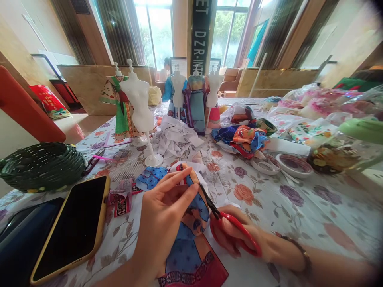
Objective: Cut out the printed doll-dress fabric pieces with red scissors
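My left hand (163, 223) pinches a printed paper sheet (191, 247) showing a blue and orange doll costume, holding it up off the floral tablecloth (284, 207). My right hand (236, 237) grips red-handled scissors (230, 225), fingers through the loops. The dark blades point up-left and meet the sheet's right edge beside my left fingertips.
A phone in a yellow case (74, 225) and a dark device (20, 239) lie at the left, with a green woven basket (42, 165) behind. White doll mannequins (139, 107), dressed ones (194, 99), fabric scraps (248, 139), small dishes (295, 165) and bags (335, 115) crowd the table.
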Motion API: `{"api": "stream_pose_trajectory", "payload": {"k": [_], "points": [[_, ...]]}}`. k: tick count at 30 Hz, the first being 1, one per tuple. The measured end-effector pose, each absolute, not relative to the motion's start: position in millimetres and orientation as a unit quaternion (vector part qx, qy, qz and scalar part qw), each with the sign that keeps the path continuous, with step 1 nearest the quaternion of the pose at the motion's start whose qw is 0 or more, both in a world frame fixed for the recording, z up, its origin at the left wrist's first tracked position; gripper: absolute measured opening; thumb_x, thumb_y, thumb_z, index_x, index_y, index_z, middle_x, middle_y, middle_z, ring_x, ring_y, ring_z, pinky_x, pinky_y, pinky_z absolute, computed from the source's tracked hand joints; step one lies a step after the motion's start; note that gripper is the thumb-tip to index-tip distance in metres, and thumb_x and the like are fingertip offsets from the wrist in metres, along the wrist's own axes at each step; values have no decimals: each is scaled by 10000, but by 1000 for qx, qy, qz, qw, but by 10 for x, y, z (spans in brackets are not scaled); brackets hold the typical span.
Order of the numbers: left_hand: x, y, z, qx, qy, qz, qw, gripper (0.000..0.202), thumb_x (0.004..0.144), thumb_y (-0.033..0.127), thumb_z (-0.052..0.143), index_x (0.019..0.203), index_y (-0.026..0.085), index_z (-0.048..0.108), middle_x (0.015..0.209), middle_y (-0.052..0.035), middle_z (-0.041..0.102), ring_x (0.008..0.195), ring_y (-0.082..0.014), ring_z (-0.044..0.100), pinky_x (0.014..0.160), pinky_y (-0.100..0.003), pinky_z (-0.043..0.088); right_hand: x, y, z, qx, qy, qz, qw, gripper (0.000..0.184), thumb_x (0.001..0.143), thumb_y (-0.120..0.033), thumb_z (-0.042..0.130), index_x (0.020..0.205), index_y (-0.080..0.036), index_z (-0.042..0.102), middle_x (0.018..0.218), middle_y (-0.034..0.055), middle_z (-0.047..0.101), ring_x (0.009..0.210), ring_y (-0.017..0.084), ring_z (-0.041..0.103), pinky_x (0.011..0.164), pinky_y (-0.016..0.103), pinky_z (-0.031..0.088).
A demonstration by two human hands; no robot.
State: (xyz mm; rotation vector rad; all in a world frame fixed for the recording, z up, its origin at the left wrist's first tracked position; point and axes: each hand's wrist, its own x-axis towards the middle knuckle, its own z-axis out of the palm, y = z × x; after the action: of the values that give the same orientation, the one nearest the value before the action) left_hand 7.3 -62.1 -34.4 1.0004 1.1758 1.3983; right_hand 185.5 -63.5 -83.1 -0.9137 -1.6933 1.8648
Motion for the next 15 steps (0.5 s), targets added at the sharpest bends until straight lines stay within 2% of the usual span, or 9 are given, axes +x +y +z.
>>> {"api": "stream_pose_trajectory", "payload": {"k": [4, 8, 10, 15], "points": [[74, -605, -332, 420, 490, 591, 484, 211, 719, 329, 816, 920, 269, 803, 1002, -13, 764, 856, -138, 718, 699, -128, 587, 1840, -648, -825, -341, -616, 670, 235, 609, 798, -749, 443, 504, -217, 408, 452, -10, 429, 409, 103, 342, 433, 255, 240], [78, -597, -293, 406, 501, 591, 484, 98, 708, 262, 821, 806, 263, 811, 797, 15, 773, 646, -91, 696, 607, -113, 582, 1847, -659, -806, -342, -623, 664, 232, 608, 796, -764, 422, 520, -222, 410, 451, -15, 419, 393, 104, 330, 417, 254, 220], [72, -591, -290, 406, 496, 589, 492, 74, 705, 245, 820, 775, 263, 809, 759, 21, 767, 597, -85, 681, 567, -113, 576, 1850, -660, -772, -345, -625, 663, 227, 607, 799, -766, 415, 530, -222, 411, 453, -15, 420, 394, 105, 333, 414, 252, 215], [52, -571, -335, 442, 482, 591, 472, 108, 734, 262, 799, 839, 286, 810, 936, 22, 754, 722, -91, 685, 598, -101, 569, 1844, -651, -693, -362, -624, 663, 199, 626, 760, -799, 436, 533, -216, 406, 460, -16, 419, 420, 104, 355, 440, 253, 240]]}}
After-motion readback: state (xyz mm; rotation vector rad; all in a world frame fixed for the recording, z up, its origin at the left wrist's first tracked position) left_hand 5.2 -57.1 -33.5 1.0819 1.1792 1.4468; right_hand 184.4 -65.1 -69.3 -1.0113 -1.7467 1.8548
